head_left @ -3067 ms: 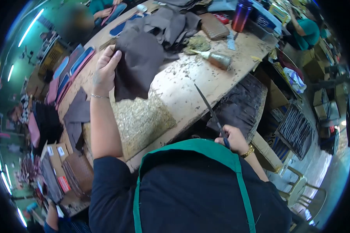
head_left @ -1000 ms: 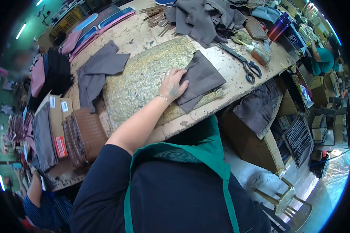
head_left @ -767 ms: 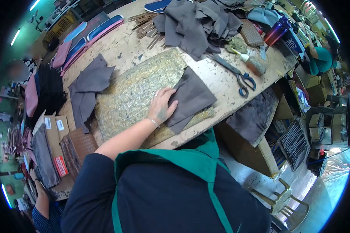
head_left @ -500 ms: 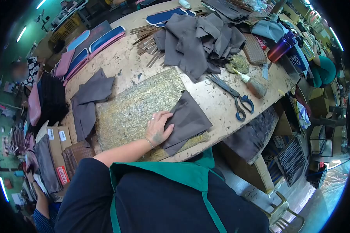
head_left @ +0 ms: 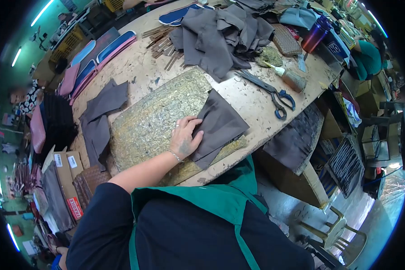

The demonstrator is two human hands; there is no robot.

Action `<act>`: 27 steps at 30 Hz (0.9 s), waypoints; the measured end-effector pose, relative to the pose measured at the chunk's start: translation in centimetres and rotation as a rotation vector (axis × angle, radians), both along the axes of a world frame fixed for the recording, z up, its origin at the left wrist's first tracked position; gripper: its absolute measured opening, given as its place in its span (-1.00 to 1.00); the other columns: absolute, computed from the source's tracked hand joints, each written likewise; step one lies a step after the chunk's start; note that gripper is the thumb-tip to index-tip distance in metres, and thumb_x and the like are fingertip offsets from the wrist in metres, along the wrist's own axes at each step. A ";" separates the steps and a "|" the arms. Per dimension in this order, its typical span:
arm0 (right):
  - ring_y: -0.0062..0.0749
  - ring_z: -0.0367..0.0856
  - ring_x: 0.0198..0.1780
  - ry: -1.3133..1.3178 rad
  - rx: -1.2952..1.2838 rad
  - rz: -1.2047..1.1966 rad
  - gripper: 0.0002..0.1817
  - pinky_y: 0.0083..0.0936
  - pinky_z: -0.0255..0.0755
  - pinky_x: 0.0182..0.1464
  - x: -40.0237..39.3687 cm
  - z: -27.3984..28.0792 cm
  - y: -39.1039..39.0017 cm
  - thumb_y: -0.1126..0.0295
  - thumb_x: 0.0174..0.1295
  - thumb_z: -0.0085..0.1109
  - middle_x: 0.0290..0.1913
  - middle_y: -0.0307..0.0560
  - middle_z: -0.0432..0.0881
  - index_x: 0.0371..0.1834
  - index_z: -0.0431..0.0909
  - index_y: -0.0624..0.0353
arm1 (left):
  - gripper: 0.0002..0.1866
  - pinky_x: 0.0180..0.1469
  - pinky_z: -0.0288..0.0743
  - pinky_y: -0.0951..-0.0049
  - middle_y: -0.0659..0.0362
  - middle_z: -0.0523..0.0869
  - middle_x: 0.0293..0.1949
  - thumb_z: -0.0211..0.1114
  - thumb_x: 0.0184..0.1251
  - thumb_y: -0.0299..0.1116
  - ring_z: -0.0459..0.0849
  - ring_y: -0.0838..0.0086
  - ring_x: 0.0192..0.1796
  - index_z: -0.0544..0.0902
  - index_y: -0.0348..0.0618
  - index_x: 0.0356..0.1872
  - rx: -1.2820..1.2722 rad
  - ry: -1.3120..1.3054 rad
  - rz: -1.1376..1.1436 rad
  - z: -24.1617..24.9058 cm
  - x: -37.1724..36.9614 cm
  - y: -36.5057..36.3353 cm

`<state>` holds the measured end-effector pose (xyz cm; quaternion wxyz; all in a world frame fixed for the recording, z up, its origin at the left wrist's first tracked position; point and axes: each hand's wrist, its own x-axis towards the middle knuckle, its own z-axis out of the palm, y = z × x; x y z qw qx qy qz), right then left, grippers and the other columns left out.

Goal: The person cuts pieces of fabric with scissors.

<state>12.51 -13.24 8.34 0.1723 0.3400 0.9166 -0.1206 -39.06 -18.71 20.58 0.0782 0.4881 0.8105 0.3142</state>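
My left hand (head_left: pixel 186 137) lies palm down on the left edge of a folded dark grey fabric piece (head_left: pixel 221 119). Its fingers are spread, with the thumb apart from them. That piece sits on the right end of a board (head_left: pixel 159 114) with a crusty, yellowish, glue-like surface. Beyond the board's left side lies another dark grey fabric piece (head_left: pixel 96 119), crumpled in places. Large scissors (head_left: pixel 267 90) rest to the right of the board, their blades pointing away from me. My right hand is out of view.
A heap of grey fabric (head_left: pixel 218 38) covers the back of the table, beside brown strips (head_left: pixel 159 40). A glue bottle (head_left: pixel 292 80), a purple flask (head_left: pixel 317 33) and a woven brown piece (head_left: pixel 287 40) stand or lie at the right. Cardboard boxes (head_left: pixel 306 184) are below the table's edge.
The camera view has tilted and shifted slightly, so the table's things appear higher in the picture. My left hand stays on the same fabric piece.
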 end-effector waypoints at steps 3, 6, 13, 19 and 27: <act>-0.21 0.57 -0.30 -0.013 0.009 0.031 -0.59 -0.38 0.42 -0.19 0.1 -0.5 -0.2 0.12 -0.01 0.17 -0.27 -0.02 0.58 -0.15 0.51 0.13 | -0.66 0.01 0.26 0.20 0.16 0.40 -0.01 0.19 0.03 -0.30 0.33 0.22 0.05 0.48 -0.04 -0.10 0.002 0.041 -0.017 0.1 -0.4 0.4; -0.20 0.57 -0.29 -0.037 0.000 0.061 -0.59 -0.38 0.42 -0.18 1.2 -2.3 -1.0 0.11 -0.01 0.18 -0.27 -0.02 0.58 -0.14 0.51 0.13 | -0.69 0.01 0.29 0.26 0.05 0.45 -0.06 0.22 -0.01 -0.37 0.38 0.13 -0.02 0.51 -0.14 -0.16 0.052 0.059 -0.019 0.5 -0.1 0.3; -0.28 0.52 -0.09 -0.402 -0.690 -0.321 -0.45 -0.39 0.33 0.01 3.4 -7.5 5.4 -0.04 0.08 0.05 -0.11 -0.09 0.56 0.01 0.42 0.16 | -0.67 -0.02 0.29 0.26 0.12 0.44 -0.04 0.22 -0.02 -0.36 0.38 0.17 -0.01 0.51 -0.11 -0.15 0.017 -0.002 -0.006 0.8 -0.1 0.2; -0.29 0.51 -0.06 -0.295 -0.915 -0.437 -0.42 -0.39 0.32 0.03 3.5 -5.2 10.5 -0.07 0.10 0.02 -0.09 -0.08 0.55 0.01 0.41 0.17 | -0.66 0.01 0.25 0.18 0.15 0.40 -0.01 0.19 0.01 -0.30 0.32 0.21 0.08 0.49 -0.05 -0.12 -0.075 -0.052 0.015 1.0 0.1 0.1; -0.31 0.49 -0.03 -0.186 -1.247 -0.632 -0.39 -0.38 0.30 0.06 -12.7 -3.3 12.5 -0.10 0.11 -0.02 -0.05 -0.07 0.53 0.03 0.39 0.19 | -0.65 0.01 0.31 0.25 0.10 0.46 -0.06 0.20 -0.02 -0.33 0.40 0.18 0.01 0.49 -0.11 -0.13 0.015 0.118 -0.016 0.0 0.0 0.3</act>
